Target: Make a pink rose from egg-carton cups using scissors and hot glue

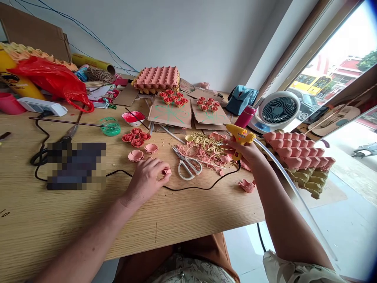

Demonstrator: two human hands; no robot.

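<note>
My left hand [146,179] rests on the wooden table [88,220] with its fingers curled round a small pink paper piece [166,171]. My right hand [246,151] is closed on a yellow glue gun [239,136] with a long clear glue stick trailing back from it. The gun's black cord [191,187] runs across the table between my hands. White-handled scissors [187,164] lie just right of my left hand. Several pink paper flowers [136,137] sit beyond my left hand. A heap of pink and yellow scraps [206,151] lies in front of the glue gun.
Pink egg trays [297,151] stack at the right table edge, another tray [157,78] stands at the back. Cardboard sheets [171,114] carry finished flowers. A small fan [278,110], a red bag [53,80], a power strip [41,106] and a paint bowl [133,117] are about.
</note>
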